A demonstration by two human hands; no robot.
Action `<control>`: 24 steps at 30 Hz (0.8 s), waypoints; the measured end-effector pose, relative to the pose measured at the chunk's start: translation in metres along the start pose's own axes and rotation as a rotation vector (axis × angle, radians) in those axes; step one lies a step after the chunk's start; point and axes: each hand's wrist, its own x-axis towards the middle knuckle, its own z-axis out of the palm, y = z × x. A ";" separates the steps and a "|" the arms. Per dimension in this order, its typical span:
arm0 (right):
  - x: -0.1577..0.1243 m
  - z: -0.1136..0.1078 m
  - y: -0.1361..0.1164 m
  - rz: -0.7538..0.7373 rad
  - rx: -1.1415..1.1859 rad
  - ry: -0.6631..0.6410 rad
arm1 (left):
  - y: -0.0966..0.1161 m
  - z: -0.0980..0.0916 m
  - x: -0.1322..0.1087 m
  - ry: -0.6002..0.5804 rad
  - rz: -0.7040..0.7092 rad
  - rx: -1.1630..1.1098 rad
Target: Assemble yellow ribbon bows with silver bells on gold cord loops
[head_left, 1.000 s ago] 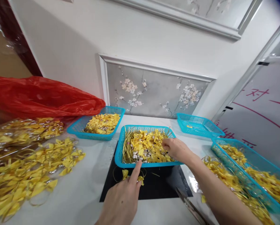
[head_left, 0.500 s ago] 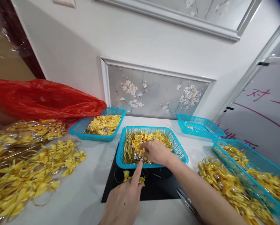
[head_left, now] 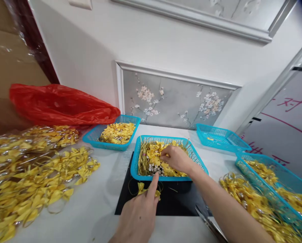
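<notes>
Touching yellow bows, right hand curls, hold unclear; left hand extends index finger.

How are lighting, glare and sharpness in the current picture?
All in the head view: soft shadow on the wall at picture left, highlights on the red bag, dark upper-right corner, wide-angle skew, silver beads near the left hand too soft to count.

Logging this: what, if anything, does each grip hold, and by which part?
Cannot tell for either: the right grip is at heaped yellow ribbons in the middle basket; the left grip partly hides ribbon on the mat.
</notes>
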 end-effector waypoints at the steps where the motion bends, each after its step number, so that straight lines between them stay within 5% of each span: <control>1: 0.002 0.004 -0.008 -0.002 -0.003 0.016 | 0.000 -0.001 0.000 -0.002 -0.004 0.005; 6: 0.016 0.020 -0.037 0.024 0.028 0.075 | 0.000 -0.004 0.001 -0.022 -0.015 -0.014; 14: 0.000 0.003 -0.008 -0.093 0.324 0.149 | 0.000 -0.002 -0.004 0.025 0.000 -0.158; 19: -0.049 -0.012 -0.011 -0.191 0.540 0.145 | -0.004 -0.009 -0.007 0.235 0.016 -0.792; 24: -0.107 -0.010 -0.028 -0.166 0.619 0.334 | -0.002 -0.026 -0.011 0.206 0.028 -1.449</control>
